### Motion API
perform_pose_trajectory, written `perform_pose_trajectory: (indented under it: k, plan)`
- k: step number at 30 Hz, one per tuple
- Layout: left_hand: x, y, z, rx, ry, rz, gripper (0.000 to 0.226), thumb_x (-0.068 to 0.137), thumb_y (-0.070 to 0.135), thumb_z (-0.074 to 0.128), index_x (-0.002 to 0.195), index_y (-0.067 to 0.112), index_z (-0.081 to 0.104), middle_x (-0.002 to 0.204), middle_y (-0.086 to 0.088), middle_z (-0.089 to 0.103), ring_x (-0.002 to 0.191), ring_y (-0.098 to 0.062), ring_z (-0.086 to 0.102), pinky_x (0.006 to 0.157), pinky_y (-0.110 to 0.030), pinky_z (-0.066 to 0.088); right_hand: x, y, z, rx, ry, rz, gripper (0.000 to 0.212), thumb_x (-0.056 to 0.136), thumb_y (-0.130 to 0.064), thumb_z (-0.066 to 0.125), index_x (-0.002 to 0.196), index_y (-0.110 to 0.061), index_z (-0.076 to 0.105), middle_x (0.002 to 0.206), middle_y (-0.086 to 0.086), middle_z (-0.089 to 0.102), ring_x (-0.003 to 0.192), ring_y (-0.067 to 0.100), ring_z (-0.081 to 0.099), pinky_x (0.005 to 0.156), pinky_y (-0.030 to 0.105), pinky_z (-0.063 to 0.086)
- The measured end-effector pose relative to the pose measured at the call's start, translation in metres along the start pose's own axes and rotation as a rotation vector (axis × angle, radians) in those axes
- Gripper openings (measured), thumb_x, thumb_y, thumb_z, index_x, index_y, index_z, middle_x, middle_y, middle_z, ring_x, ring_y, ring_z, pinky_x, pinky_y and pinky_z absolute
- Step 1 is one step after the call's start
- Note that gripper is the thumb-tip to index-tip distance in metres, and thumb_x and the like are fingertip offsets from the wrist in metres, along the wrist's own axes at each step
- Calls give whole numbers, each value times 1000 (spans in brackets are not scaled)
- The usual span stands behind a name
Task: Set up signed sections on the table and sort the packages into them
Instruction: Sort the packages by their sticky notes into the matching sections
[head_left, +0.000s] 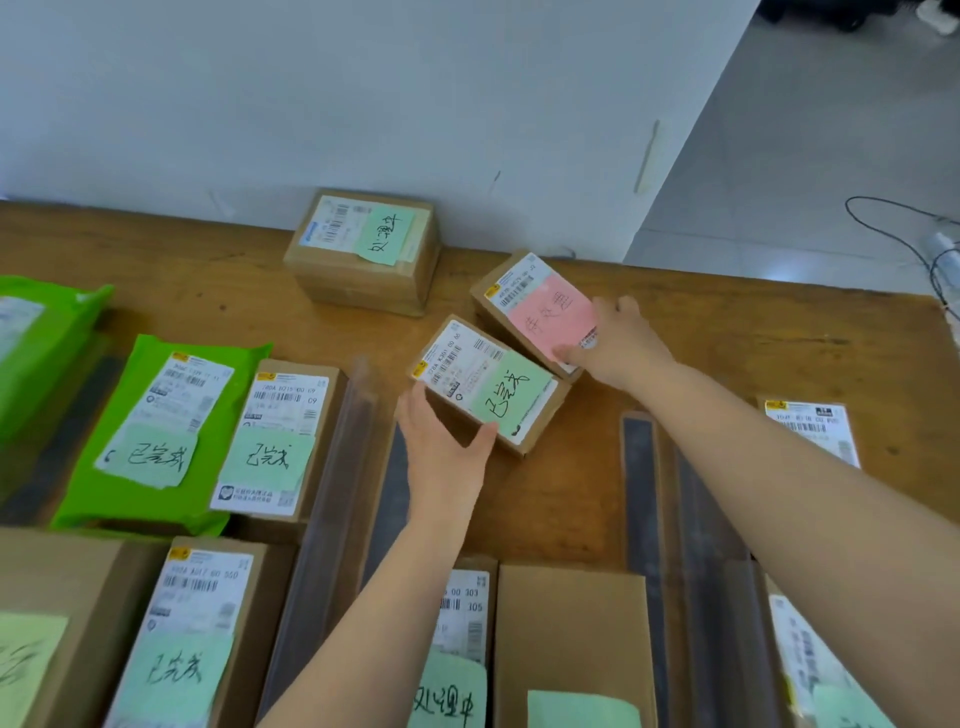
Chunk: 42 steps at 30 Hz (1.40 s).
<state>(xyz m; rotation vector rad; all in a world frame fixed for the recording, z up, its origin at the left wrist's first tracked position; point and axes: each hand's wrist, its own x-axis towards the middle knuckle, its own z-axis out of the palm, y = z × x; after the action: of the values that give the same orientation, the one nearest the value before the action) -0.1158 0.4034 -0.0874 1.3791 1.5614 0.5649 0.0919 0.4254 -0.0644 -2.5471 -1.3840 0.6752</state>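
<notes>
A small cardboard box with a green note (488, 384) is held near the middle of the wooden table (727, 338), its long axis running diagonally from the far left toward the near right. It is gripped at its near left end by the left hand (441, 447), the thumb curled up against the near side by the note and the remaining fingers wrapped round the left end. Touching it on the far right side lies a second small box with a pink note (540, 312), its long axis on a similar diagonal. The near right end of this box is held by the right hand (618, 338); the thumb is laid on the top by the pink note, while the other fingers are hidden behind the box, so their curl cannot be told.

Against the far edge of the table, by the wall, a squat cardboard box with a green note (363, 249) is seen, lying roughly square to that edge and apart from the two held boxes.

Toward the left edge, a green mailer bag with a note (161, 431) and a box with a note (280, 436) are laid side by side, their long axes running from near to far. They are separated from the middle area by a long strip divider (332, 467); a second dark strip (641, 493) is laid to the right. More labelled boxes are ranged along the near edge.
</notes>
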Motion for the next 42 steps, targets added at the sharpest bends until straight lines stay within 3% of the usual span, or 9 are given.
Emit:
perform_pose_trajectory:
  k: [3,5,10,15,20,29,34,39,42]
  plan:
    - [-1,0,2,-290,-115,-195,43,86,16,61,124,28,44,115,14,59,118,-11,52,86,-18,42,-7,3,1,162,-23,34,75,64,-39,80,124,-15,42,118,4,46,99,19,50,68,25,43]
    - [1,-3,2,-351,-136,-226,33,88,17,57,118,30,52,107,14,63,107,-9,58,86,-26,46,-14,7,4,339,-80,92,72,63,-33,82,119,-15,40,109,-1,51,94,16,51,61,22,41]
    - [4,-2,-5,-373,-169,-157,47,81,15,68,112,44,48,94,25,62,93,5,58,73,-16,44,-36,18,16,721,-121,265,66,72,-28,77,123,-16,36,118,5,57,99,17,59,81,33,51]
    - [-1,17,-19,-441,-235,-115,62,80,14,71,129,42,44,96,23,68,96,-2,64,86,-30,52,-62,8,2,935,-58,288,65,79,-25,72,131,-15,37,120,5,60,98,14,60,79,28,50]
    - [-23,39,-54,-533,-246,-38,64,76,16,72,129,41,46,106,12,70,94,-12,68,83,-45,55,-109,-6,-36,1061,14,213,55,79,-23,72,122,-23,39,116,4,61,102,17,62,93,41,51]
    - [-144,45,-89,-622,-283,219,87,54,38,84,133,31,47,125,1,62,102,-23,67,79,-48,55,-262,9,-76,1339,152,43,52,61,-29,75,105,-34,48,106,-2,68,89,11,69,82,34,56]
    - [-211,41,-81,-629,-294,269,59,61,31,80,113,47,57,111,13,68,93,-14,69,66,-30,57,-339,41,-84,1395,207,30,56,53,-33,75,104,-35,50,110,0,67,95,18,68,86,42,54]
    - [-270,41,-66,-564,-327,318,56,67,23,76,112,48,55,105,14,70,90,-13,70,67,-36,59,-400,86,-78,1478,280,71,42,69,-23,74,102,-33,51,105,1,69,86,19,71,75,41,58]
    - [-301,40,-58,-551,-344,345,53,73,19,75,109,51,55,106,14,70,94,-13,69,75,-38,59,-431,111,-75,1555,309,84,47,63,-26,75,103,-31,51,100,1,71,83,19,72,71,39,59]
